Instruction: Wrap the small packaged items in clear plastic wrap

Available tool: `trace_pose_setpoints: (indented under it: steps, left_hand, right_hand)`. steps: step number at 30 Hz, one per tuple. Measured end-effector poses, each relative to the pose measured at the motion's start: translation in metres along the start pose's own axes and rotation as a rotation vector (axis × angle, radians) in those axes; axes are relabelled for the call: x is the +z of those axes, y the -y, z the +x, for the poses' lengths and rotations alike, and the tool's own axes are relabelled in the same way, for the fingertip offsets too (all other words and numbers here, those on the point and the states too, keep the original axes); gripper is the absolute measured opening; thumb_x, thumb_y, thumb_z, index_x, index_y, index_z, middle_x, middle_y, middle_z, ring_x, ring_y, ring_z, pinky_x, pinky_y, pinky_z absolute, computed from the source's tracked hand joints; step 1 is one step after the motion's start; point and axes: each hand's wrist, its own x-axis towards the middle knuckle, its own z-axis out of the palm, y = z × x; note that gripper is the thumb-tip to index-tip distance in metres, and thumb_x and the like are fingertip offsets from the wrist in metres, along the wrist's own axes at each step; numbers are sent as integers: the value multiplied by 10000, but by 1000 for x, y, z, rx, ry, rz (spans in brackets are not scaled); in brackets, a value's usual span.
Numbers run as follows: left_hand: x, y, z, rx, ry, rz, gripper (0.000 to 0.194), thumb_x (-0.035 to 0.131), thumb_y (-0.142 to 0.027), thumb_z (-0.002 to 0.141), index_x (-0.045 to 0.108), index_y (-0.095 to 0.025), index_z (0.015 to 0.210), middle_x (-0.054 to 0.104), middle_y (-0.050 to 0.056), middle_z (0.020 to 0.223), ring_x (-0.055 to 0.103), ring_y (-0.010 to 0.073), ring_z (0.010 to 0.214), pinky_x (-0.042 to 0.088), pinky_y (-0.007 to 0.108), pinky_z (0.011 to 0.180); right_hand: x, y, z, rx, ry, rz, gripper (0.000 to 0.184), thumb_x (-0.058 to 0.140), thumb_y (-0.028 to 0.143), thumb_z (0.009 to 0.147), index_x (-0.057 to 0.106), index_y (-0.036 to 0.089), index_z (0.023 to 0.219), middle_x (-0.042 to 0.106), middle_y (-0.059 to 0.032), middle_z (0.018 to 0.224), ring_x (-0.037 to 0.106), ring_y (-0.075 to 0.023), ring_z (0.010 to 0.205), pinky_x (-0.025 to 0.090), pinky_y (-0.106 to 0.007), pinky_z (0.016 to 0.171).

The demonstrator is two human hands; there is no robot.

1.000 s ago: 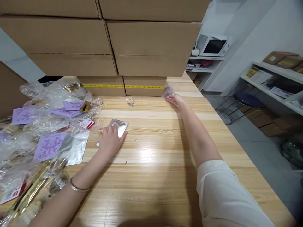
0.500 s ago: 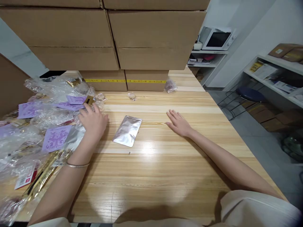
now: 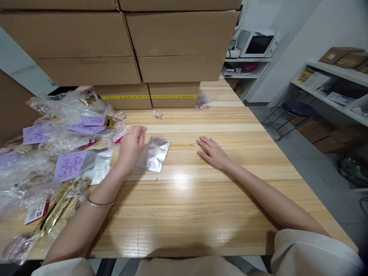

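Pouch (image 3: 155, 154), silver and flat, lies on the worktop (image 3: 178, 214) just to the right of the left hand (image 3: 132, 143) and a little nearer the person than its fingers (image 3: 141, 134). Its long axis slants, the far end leaning right and the near end left. The left hand is clearly the nearer one; its wrist side runs close along the pouch's left edge, and whether they touch I cannot tell.

Those fingers are curled inward. A red-and-white card (image 3: 120, 135) shows right beside them, but whether they grip it or anything else is hidden.

The right hand (image 3: 214, 153) rests palm down, fingers extended and holding nothing, well apart on the pouch's other side, fingertips pointing left and away from the person.

Left of the left hand spreads a pile of clear wrappers (image 3: 61, 140); a small clear packet (image 3: 158, 114) lies beyond the pouch.
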Motion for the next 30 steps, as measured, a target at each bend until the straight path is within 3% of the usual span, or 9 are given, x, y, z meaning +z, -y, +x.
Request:
trace_pose_setpoints:
  steps: [4,8,11,13,15,19,24,26,30]
  left_hand:
    - [5,-62,-38,70,349,-908,224,534,-401,968,615,-193,984,698,98,1135,655,243,1114,547,396,923]
    - [-10,-98,-71,6,715,-1308,210,601,-416,952,624,-209,976,724,88,1085,678,261,1111,601,412,854]
    - [-23,-103,-73,-171,686,-1436,247,682,-464,888,600,-239,946,738,54,1017,709,271,1029,625,367,701]
    - [-23,-98,-65,-264,569,-1452,261,703,-466,866,594,-252,968,733,44,1045,713,271,1012,616,344,665]
    - [-17,-90,-54,-293,434,-1437,257,654,-462,894,605,-250,1032,709,56,1145,689,267,1079,609,363,757]
    - [9,-72,-45,-276,350,-1240,400,569,-548,897,647,-182,1039,684,107,1181,633,286,1164,519,437,979]
    - [28,-75,-66,-129,645,-846,692,745,-585,751,599,-187,1298,560,139,1430,480,350,1357,359,500,1145]
    - [30,-78,-71,-36,724,-721,801,811,-530,709,543,-194,1385,512,144,1483,439,367,1389,329,509,1163]
    - [34,-74,-69,75,834,-732,647,770,-505,766,605,-224,1325,595,122,1395,488,371,1347,330,541,1152]
  right_hand:
    - [-8,15,-5,-38,-38,303,738,548,481,927,314,172,1555,393,-165,1574,370,-277,1457,295,-491,1196]
    - [-25,51,-14,-180,87,488,1099,768,485,760,108,264,1610,150,-111,1675,214,-292,1521,251,-503,1212]
    - [-35,77,-20,-283,98,549,747,736,473,808,449,295,1474,323,-77,1622,245,-294,1510,250,-520,1207]
    - [-38,86,-22,-258,106,644,384,680,460,864,657,267,1195,590,-84,1409,465,-293,1381,371,-515,1137]
    - [-39,91,-23,-107,143,841,251,638,484,894,670,247,972,744,-59,1008,692,-251,1012,551,-445,911]
    - [-46,92,-19,354,-15,1317,404,634,620,849,502,253,741,514,71,482,473,-127,363,445,-258,376]
    - [-65,98,-7,792,-164,1583,448,648,566,861,383,246,694,435,93,470,344,-65,310,317,-177,302]
    - [-75,101,-8,796,-109,1601,444,614,555,888,385,235,683,430,94,493,311,-40,311,295,-154,314]
    - [-95,107,-20,657,-108,1324,444,356,580,977,561,217,822,598,55,688,322,1,362,288,-132,406]
